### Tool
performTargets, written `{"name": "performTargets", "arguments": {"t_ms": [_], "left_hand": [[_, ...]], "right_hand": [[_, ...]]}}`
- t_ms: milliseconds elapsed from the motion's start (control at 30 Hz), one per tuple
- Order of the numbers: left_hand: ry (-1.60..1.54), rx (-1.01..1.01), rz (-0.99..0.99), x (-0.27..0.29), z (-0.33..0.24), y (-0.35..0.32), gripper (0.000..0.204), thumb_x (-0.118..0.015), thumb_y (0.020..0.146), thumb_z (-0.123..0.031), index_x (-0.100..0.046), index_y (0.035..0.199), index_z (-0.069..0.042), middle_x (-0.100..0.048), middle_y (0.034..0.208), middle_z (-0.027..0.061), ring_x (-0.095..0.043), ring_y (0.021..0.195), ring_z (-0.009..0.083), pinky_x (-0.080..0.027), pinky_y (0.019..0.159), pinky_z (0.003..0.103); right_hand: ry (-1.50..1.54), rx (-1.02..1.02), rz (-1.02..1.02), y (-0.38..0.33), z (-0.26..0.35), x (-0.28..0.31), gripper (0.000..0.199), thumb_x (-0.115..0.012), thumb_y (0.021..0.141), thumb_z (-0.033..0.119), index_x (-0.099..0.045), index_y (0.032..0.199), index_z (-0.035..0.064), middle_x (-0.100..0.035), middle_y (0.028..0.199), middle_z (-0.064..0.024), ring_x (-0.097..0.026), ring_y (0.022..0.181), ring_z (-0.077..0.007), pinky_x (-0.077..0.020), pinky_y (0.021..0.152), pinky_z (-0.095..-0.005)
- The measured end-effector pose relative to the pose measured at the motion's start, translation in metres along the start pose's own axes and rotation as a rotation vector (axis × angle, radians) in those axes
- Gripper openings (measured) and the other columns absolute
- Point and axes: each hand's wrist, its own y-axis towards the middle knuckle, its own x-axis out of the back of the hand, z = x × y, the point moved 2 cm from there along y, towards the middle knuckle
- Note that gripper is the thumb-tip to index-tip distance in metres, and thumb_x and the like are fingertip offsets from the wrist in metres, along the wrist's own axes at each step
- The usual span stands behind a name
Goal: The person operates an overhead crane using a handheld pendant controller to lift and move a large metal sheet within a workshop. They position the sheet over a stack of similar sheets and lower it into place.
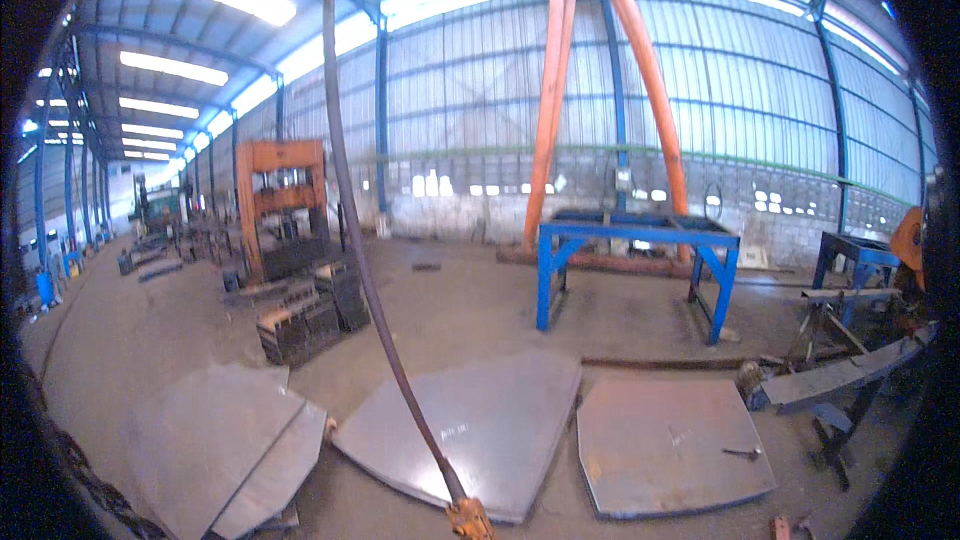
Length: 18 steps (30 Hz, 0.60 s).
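A dark cable (341, 155) hangs before my camera, its yellow-orange end fitting (469, 518) at the lower edge, by the middle steel plate (520, 410).
Its long axis runs downward, slanting rightward; smooth cable, blocky fitting, flat grey angular plate. Both hands lie outside my view; I can't tell their state.

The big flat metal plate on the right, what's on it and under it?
A small dark tool, shaped like a hammer, lies on the plate near its right edge, and faint pale marks show around the middle. The plate hides whatever is under it.
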Motion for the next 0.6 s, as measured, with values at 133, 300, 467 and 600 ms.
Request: {"name": "performTargets", "arguments": {"t_ms": [133,300,467,600], "left_hand": [[-0.102,0.008,0.028,-0.004,0.017,-0.01,0.038,-0.075,0.079,-0.011,-0.055,0.107,0.004,-0.06,0.08,0.0082,-0.052,0.064,0.0174,-0.046,0.058,0.03],[-0.122,0.247,0.072,-0.006,-0.017,-0.011,0.054,-0.077,0.07,-0.012,-0.053,0.114,0.008,-0.065,0.089,0.0143,-0.062,0.075,0.024,-0.05,0.069,0.036],[-0.018,0.393,0.354,-0.016,-0.06,-0.012,0.048,-0.077,0.072,-0.013,-0.055,0.111,0.005,-0.063,0.096,0.013,-0.06,0.081,0.021,-0.049,0.073,0.035],[-0.38,0.365,0.367,-0.053,-0.03,-0.025,0.039,-0.073,0.076,-0.011,-0.055,0.107,0.004,-0.063,0.096,0.0101,-0.059,0.081,0.0198,-0.049,0.074,0.036]], "right_hand": [[-0.022,-0.014,-0.005,0.011,0.024,0.004,0.076,-0.072,0.079,0.033,-0.034,0.138,0.0031,-0.049,0.125,-0.0117,-0.047,0.116,-0.0232,-0.0408,0.097,-0.0423],[-0.056,0.004,-0.019,0.014,0.041,0.012,0.078,-0.071,0.079,0.034,-0.033,0.138,0.0017,-0.049,0.127,-0.0128,-0.047,0.117,-0.0243,-0.0407,0.097,-0.043],[-0.083,0.005,-0.064,0.018,0.044,0.021,0.08,-0.071,0.079,0.035,-0.032,0.138,0.0002,-0.048,0.129,-0.0139,-0.048,0.118,-0.0253,-0.0405,0.098,-0.0437],[-0.085,0.015,-0.087,0.02,0.05,0.024,0.081,-0.071,0.079,0.036,-0.031,0.139,-0.0009,-0.048,0.13,-0.0148,-0.048,0.119,-0.0261,-0.0404,0.098,-0.0442]]}}
